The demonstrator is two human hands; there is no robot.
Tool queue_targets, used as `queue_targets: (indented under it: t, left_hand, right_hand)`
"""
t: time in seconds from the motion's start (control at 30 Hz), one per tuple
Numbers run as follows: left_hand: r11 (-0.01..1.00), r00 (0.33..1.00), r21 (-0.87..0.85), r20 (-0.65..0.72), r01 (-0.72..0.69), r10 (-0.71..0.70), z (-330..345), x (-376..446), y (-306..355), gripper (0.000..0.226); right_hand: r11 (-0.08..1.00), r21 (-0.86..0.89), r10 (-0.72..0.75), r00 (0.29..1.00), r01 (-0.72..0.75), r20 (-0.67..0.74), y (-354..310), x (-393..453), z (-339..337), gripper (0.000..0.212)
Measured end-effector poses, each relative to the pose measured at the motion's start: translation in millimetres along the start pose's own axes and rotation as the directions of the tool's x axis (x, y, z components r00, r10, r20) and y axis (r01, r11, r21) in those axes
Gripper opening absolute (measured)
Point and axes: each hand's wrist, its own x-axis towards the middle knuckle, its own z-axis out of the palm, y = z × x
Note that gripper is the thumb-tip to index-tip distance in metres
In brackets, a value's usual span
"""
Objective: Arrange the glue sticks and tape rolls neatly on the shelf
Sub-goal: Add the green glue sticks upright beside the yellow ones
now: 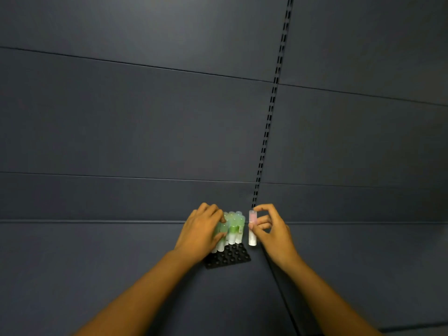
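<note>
Several green-capped glue sticks (234, 228) stand upright in a black holder tray (230, 258) with round sockets, on the dark shelf (121, 251). My left hand (202, 230) wraps around the left side of that cluster, fingers on the sticks. My right hand (270, 229) pinches a single pink-capped glue stick (252, 227) upright, just right of the tray and apart from the green ones. No tape rolls are in view.
A dark back wall rises behind the shelf, with a slotted vertical upright (271, 105) running down to the shelf just behind the pink stick. The front rows of the tray's sockets hold nothing. A seam (281, 287) runs across the shelf under my right forearm.
</note>
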Motion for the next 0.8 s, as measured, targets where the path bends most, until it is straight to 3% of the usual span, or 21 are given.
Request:
queue_targets:
  t: [0.27, 0.47, 0.6, 0.8]
  left_hand:
    - [0.994, 1.0, 0.113, -0.001, -0.014, 0.015, 1.2, -6.2, 0.1, 0.029]
    - [0.994, 0.996, 0.107, 0.086, -0.017, 0.008, -15.4, -10.4, 2.8, 0.038]
    - [0.994, 0.986, 0.051, 0.131, 0.097, -0.102, -40.5, -15.7, -11.5, 0.05]
    - [0.941, 0.891, 0.264, 0.343, 0.213, -0.298, -64.5, -34.8, -41.8, 0.06]
  right_hand:
    - [1.0, -0.005, 0.009, 1.0, -0.009, 0.009, 14.2, -7.7, 0.4, 0.029]
    - [1.0, -0.009, -0.026, 1.0, 0.026, 0.0, 5.4, -9.5, 3.8, 0.027]
    - [0.999, -0.024, -0.043, 0.999, 0.042, -0.01, -0.8, -5.3, 10.4, 0.031]
    - [0.99, -0.097, -0.106, 0.993, 0.101, -0.047, -7.4, 1.0, 37.5, 0.029]
